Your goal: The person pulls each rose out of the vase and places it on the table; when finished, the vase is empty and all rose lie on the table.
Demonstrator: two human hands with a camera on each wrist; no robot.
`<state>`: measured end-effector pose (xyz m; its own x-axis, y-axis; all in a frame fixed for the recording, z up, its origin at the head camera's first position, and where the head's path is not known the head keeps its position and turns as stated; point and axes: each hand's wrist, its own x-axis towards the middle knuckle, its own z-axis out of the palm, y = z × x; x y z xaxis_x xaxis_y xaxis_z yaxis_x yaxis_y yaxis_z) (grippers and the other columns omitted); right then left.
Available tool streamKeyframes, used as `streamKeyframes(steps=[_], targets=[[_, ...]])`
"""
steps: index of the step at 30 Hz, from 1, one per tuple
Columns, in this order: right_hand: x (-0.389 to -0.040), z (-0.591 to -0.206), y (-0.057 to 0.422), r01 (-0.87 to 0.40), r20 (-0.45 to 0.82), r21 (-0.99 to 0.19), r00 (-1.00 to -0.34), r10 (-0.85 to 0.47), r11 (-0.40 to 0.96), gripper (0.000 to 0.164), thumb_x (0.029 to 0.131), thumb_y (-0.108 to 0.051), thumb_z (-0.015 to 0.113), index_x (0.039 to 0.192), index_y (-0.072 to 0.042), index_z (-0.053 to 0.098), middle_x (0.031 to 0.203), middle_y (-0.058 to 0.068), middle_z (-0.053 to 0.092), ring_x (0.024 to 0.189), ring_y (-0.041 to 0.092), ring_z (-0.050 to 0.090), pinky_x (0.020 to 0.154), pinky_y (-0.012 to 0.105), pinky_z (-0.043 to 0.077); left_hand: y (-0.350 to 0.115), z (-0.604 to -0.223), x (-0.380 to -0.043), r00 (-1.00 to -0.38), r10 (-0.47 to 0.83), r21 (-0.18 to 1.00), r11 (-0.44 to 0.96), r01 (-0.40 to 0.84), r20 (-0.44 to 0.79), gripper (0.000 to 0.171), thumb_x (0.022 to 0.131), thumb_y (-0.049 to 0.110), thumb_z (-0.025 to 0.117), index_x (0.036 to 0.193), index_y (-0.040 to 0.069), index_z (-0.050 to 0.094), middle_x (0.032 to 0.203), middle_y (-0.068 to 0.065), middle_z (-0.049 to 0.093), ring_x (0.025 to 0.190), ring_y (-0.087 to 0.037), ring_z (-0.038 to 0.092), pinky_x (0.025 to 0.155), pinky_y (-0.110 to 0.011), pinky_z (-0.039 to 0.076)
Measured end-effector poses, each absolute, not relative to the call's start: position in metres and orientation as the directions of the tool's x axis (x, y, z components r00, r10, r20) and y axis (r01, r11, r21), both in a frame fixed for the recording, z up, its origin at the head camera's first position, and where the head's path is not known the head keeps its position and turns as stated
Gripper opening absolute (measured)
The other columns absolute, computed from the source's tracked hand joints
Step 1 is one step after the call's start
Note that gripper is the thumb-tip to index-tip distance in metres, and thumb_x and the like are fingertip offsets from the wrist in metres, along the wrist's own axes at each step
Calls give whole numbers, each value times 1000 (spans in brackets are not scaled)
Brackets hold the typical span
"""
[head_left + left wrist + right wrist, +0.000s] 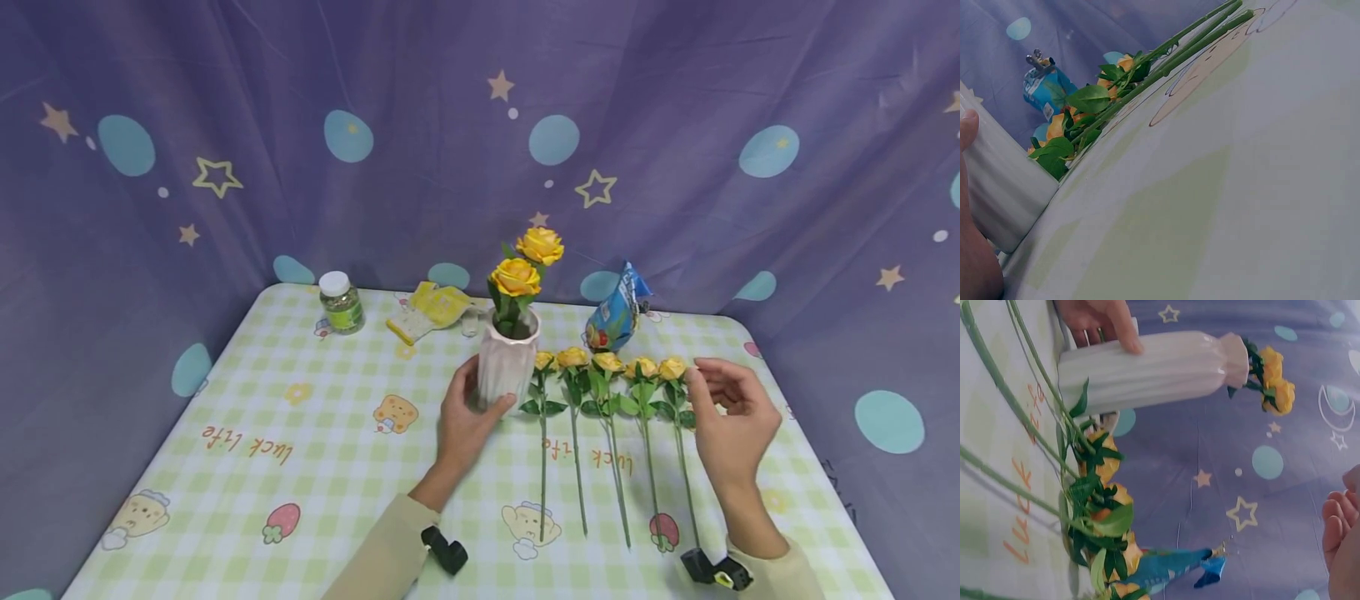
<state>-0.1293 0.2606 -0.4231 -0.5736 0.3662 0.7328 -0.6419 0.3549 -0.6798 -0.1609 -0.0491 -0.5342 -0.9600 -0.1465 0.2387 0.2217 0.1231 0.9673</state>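
Note:
A white ribbed vase (501,367) stands upright on the table with two yellow artificial roses (517,275) in its mouth. My left hand (467,412) grips the lower part of the vase, thumb across its front, as the right wrist view also shows. Right of the vase, several long-stemmed yellow roses (607,363) lie side by side, blossoms toward the back. My right hand (735,417) is beside the blossom of the rightmost rose (672,368), fingers loosely bent. Nothing shows between its fingers in the right wrist view, where the hand (1344,534) is partly cut off.
Behind the lying roses is a blue snack bag (617,312), clipped at its top. A white-lidded jar (342,302) and a yellow-and-white glove (433,310) lie toward the back left. The checked tablecloth (247,500) reaches a purple curtain (420,200) behind.

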Motion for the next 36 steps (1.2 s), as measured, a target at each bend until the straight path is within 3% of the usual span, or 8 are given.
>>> streamKeyframes(steps=[4, 9, 27, 36], targets=[[-128, -420, 249, -685, 772, -634, -526, 357, 360, 17, 90, 17, 75, 104, 25, 71, 90, -10, 77, 71, -1, 66, 67, 11, 51, -49, -535, -161, -960, -147, 967, 125, 223, 240, 79, 90, 24, 95, 159, 18, 56, 154, -7, 64, 142, -31, 61, 124, -59, 43], [-130, -419, 235, -743, 833, -552, -471, 291, 378, 19, 92, 8, 81, 100, 22, 72, 89, 3, 80, 72, -4, 65, 69, 10, 51, -50, -536, -161, -959, -147, 966, 131, 225, 243, 80, 90, 24, 95, 159, 19, 56, 155, -7, 64, 142, -31, 61, 124, -59, 43], [-133, -424, 178, -808, 850, -527, -501, 165, 263, 36, 102, -19, 84, 101, 16, 75, 85, 11, 76, 66, 5, 63, 65, 13, 51, -49, -539, -163, -957, -149, 966, 111, 235, 250, 79, 89, 21, 96, 158, 16, 57, 154, -9, 64, 142, -34, 61, 124, -60, 42], [-136, -417, 154, -786, 804, -594, -574, 154, 173, 15, 94, 9, 79, 107, 14, 74, 90, 4, 79, 65, 5, 63, 61, 15, 51, -50, -534, -161, -962, -144, 966, 151, 210, 232, 82, 90, 25, 95, 160, 16, 55, 156, -8, 63, 143, -32, 60, 124, -57, 44]])
